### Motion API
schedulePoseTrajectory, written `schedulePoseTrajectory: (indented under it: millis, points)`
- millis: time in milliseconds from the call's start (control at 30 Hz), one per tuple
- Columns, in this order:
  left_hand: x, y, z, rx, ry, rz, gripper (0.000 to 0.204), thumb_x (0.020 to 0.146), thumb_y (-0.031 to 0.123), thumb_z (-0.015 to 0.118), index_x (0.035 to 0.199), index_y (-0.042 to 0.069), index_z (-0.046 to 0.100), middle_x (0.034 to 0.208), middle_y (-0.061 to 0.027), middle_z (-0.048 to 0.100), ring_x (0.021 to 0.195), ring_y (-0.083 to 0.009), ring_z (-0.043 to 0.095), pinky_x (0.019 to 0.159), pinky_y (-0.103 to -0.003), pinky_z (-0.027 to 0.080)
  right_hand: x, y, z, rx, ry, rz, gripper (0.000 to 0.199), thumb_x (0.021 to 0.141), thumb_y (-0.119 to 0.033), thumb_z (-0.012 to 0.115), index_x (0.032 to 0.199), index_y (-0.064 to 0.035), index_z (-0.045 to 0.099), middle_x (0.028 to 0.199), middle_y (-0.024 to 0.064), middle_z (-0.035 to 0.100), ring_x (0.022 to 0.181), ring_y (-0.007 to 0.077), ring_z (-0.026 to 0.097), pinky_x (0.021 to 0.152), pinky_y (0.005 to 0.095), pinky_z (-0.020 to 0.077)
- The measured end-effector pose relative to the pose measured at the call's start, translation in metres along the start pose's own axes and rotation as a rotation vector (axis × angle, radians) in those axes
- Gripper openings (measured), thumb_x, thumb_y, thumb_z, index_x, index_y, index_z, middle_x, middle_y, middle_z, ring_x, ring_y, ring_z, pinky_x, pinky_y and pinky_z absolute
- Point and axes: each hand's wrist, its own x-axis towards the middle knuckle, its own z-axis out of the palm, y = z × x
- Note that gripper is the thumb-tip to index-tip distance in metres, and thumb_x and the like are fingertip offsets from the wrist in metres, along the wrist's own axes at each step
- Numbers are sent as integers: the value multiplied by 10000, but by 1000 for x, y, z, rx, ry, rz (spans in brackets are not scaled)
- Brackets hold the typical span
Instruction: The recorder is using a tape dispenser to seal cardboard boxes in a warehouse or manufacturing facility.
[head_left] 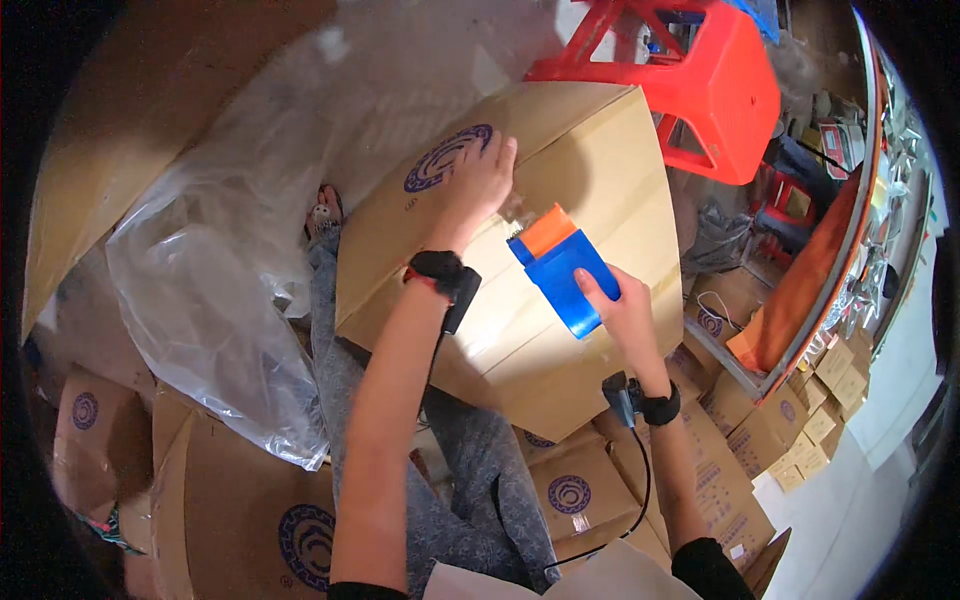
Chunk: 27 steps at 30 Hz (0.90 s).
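A large brown carton (pixel 610 180) lies in front of me, its top seam running across the middle. My left hand (pixel 480 182) rests on it with fingers stretched out flat, partly over a round blue printed mark. In my right hand (pixel 627 318) is a blue and orange tape dispenser (pixel 575 285), gripped round its body. The dispenser's toothed end points toward my left hand, close above the seam. A small clear shiny patch, seemingly tape, shows between that end and my left fingers.
A red plastic stool (pixel 725 90) stands beyond the carton on the right. Clear plastic sheeting (pixel 220 300) spreads over the left side. More cartons (pixel 245 500) surround my legs, and small brown boxes (pixel 825 400) are stacked at the right. A cable (pixel 645 490) hangs from my right wrist.
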Motion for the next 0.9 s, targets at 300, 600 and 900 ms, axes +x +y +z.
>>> schedulePoseTrajectory:
  millis: [300, 600, 900]
  points:
    - [-10, 11, 20, 790, 600, 374, 250, 826, 244, 430, 746, 110, 625, 645, -72, 608, 640, -240, 585, 601, -408, 445, 3, 60, -14, 120, -109, -37, 338, 781, -290, 629, 936, 9, 612, 607, 57, 570, 575, 67, 503, 535, 237, 424]
    - [-14, 16, 22, 998, 557, 452, 234, 856, 215, 409, 751, 109, 590, 701, -72, 614, 653, -241, 593, 594, -392, 455, -108, 234, -105, -55, -106, 68, 246, 739, -167, 643, 892, 20, 604, 622, 38, 560, 565, 71, 490, 536, 243, 422]
    - [-22, 36, 39, 1154, 598, 730, 391, 822, 148, 452, 1213, 163, 464, 1105, -32, 529, 1052, -195, 492, 859, -368, 399, -124, 319, -113, -84, -65, 247, 386, 734, -330, 642, 904, 15, 611, 697, 125, 623, 640, 115, 585, 599, 287, 453]
